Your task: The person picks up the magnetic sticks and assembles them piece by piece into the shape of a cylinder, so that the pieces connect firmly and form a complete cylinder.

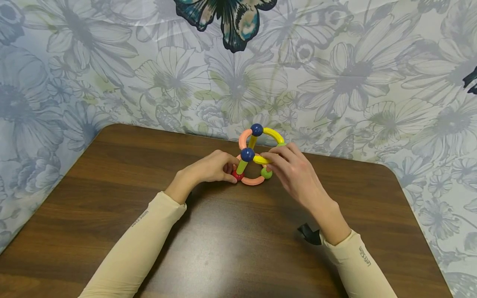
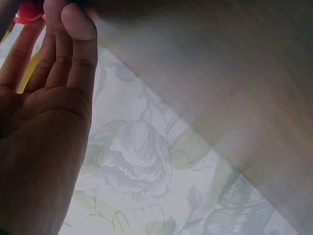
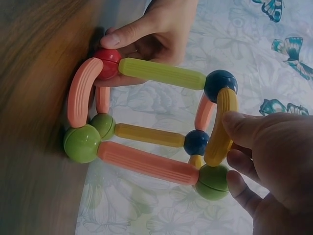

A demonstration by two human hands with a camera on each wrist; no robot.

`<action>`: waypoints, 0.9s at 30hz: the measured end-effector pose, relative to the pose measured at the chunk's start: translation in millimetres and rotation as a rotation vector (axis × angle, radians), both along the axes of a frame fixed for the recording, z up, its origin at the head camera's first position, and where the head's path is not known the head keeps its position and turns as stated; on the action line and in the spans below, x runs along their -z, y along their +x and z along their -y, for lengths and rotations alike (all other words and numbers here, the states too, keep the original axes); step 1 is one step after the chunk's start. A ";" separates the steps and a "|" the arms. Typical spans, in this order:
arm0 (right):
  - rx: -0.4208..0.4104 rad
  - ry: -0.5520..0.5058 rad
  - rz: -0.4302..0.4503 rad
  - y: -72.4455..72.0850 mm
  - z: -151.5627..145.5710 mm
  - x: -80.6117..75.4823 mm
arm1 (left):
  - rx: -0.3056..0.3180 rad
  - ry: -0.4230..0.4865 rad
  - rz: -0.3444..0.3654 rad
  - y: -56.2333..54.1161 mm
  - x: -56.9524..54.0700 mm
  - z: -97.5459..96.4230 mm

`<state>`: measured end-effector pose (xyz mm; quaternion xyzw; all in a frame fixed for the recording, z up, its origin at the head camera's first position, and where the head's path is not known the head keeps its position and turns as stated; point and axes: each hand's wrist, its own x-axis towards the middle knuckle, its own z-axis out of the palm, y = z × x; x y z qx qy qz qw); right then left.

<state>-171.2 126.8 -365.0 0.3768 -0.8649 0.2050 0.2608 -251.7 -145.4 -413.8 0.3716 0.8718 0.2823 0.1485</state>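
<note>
A frame of ridged rods and smooth balls stands on the wooden table (image 1: 223, 231). My left hand (image 1: 208, 167) holds its red ball (image 3: 103, 66) at a lower corner, thumb and fingers around it. A curved yellow rod (image 3: 223, 125) is pinched between thumb and fingers of my right hand (image 1: 298, 176), at the top of the frame. One end of that rod meets a dark blue ball (image 3: 220, 85); its other end is at a green ball (image 3: 213, 182), which my right fingertips touch. A straight lime rod (image 3: 161, 73) joins the red and blue balls.
A patterned cloth (image 1: 238, 78) with flowers and butterflies hangs behind the table's back edge. A black strap (image 1: 310, 234) sticks out at my right wrist. Beneath the frame, two lower green balls (image 3: 81, 144) are at the tabletop.
</note>
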 end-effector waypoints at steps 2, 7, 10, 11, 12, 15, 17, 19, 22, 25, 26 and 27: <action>-0.001 -0.002 -0.001 -1.0 -0.3 0.1 | 0.002 0.003 0.002 0.1 -0.2 0.5; 0.001 -0.009 -0.005 -2.6 -0.4 0.8 | 0.005 0.001 -0.005 -0.6 0.4 1.6; 0.002 -0.008 -0.019 -3.1 -0.6 1.5 | 0.005 -0.002 -0.008 -1.3 1.2 1.6; 0.002 -0.007 -0.026 -3.2 -0.7 1.8 | 0.005 -0.003 -0.008 -1.4 1.4 1.5; 0.004 0.000 -0.034 -3.3 -0.7 2.0 | 0.005 -0.003 -0.007 -1.6 1.6 1.6; 0.017 0.026 -0.077 -4.1 -0.1 3.3 | 0.004 0.000 -0.004 -1.7 2.0 1.7; 0.031 0.047 -0.104 -4.8 0.3 5.1 | 0.002 0.002 -0.001 -1.7 2.1 1.9; 0.040 0.059 -0.127 -5.3 1.0 6.9 | 0.002 0.006 0.002 -1.5 2.0 2.0; 0.042 0.058 -0.139 -5.7 0.9 10.0 | 0.006 0.008 0.002 -1.2 1.5 2.1; 0.034 0.036 -0.144 -6.3 0.6 12.6 | 0.012 0.009 0.001 -1.2 1.0 2.0; 0.033 0.029 -0.143 -6.5 0.3 13.4 | 0.013 0.009 0.000 -1.3 0.9 1.9; 0.031 0.019 -0.142 -7.0 -0.1 14.3 | 0.015 0.009 0.000 -1.3 0.9 1.8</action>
